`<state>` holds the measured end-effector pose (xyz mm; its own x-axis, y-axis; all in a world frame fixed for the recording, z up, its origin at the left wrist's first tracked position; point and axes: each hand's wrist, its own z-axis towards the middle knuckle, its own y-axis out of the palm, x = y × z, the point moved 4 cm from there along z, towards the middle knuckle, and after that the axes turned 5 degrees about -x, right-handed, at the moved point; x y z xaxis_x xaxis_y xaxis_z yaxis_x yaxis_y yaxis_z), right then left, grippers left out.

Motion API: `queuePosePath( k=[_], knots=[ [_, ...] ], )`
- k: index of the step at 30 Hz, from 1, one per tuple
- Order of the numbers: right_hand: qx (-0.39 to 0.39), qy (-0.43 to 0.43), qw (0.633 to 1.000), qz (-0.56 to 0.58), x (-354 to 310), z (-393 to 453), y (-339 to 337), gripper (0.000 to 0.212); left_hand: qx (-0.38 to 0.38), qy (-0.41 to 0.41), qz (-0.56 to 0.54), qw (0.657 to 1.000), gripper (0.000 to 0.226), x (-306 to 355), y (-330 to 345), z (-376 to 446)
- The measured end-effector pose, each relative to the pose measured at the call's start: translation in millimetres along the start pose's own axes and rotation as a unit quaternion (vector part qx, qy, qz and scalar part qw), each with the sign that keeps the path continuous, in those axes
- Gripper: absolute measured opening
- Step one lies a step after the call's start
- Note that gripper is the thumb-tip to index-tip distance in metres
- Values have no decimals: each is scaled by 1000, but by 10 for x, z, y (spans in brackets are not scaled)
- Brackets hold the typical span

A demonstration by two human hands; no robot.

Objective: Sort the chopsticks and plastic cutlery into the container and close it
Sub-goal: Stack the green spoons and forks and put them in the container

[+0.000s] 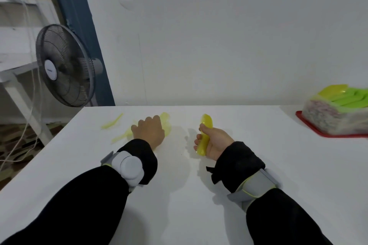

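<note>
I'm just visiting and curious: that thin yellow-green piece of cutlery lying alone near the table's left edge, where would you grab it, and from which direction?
Probably at the middle of the loose cutlery piece, pinched across its narrow width, coming straight down from above. It lies flat on the table, long and slim, apart from the pieces under the left hand. It is too blurred to tell handle from head.

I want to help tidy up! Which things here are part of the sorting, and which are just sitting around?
Part of the job:
- yellow spoons gripped in the right hand
- loose yellow cutlery on the table, some under the left hand
- container at the far right, with green cutlery in it
- red lid under the container

Just sitting around:
- standing fan
</note>
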<state>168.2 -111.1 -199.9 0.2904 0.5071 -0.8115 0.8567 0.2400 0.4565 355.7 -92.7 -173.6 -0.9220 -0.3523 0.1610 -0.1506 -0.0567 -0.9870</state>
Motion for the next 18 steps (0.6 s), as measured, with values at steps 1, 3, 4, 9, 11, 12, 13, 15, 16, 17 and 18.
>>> queuePosePath(
  k=[1, 3, 4, 9, 11, 12, 13, 15, 16, 17, 18],
  knots=[
    [-4, -1, 1000, -3, 1, 2, 18, 16, 6, 2, -2, 1000, 24, -18, 37, 13],
    [-13, -1, 1000, -2, 4, 13, 52, 18, 31, 14, -21, 999, 23, -11, 83, 37],
    [-15, -1, 1000, -1, 8, 18, 65, 18, 47, 17, -46, 998, 23, 4, 70, 36],
    [-7, -18, 1000, -5, 9, 47, 71, 17, 8, 29, -392, 919, 9, 296, -32, -71],
    [-15, -25, 1000, -1, 10, 64, 79, 18, -29, 47, -473, 879, 12, 473, -29, -131],
    [-27, -28, 999, 1, 15, 60, 101, 19, -39, 56, -486, 871, 13, 544, -35, -169],
    [-45, -31, 999, 7, 9, 61, 114, 22, -43, 66, -487, 870, 14, 617, -33, -193],
    [-81, -41, 996, 19, -23, 82, 126, 26, -41, 89, -463, 881, 16, 751, -22, -199],
    [-91, -46, 994, 25, -19, 68, 132, 25, -37, 98, -445, 889, 18, 780, -22, -234],
    [-89, -52, 994, 31, -35, 74, 118, 24, -37, 109, -433, 894, 20, 817, -12, -224],
    [-79, -58, 995, 34, -35, 71, 103, 22, -41, 120, -431, 893, 22, 829, -5, -225]
  ],
)
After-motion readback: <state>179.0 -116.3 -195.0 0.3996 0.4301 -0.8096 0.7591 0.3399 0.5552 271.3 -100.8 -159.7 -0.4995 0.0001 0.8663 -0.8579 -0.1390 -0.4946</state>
